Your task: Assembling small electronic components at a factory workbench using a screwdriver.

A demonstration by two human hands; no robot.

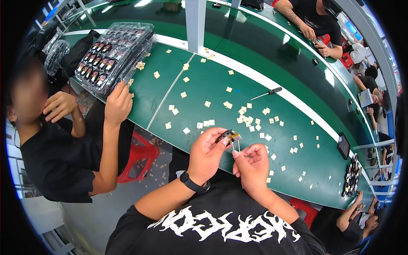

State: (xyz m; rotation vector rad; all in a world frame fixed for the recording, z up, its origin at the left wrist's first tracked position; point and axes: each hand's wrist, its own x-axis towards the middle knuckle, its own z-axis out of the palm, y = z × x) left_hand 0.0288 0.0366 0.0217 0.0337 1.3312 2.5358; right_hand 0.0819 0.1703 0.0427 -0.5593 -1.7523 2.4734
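Left hand (207,154) grips the part (227,137); right hand (252,163) pinches its leads (236,145) — a hard tug likely snaps them.

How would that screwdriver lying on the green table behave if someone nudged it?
The screwdriver has a round-looking black handle and thin shaft, so it would probably roll across the smooth green table rather than stay put. It looks rigid, unlikely to bend. Lying flat and alone, it should be easy to pick up, probably light.
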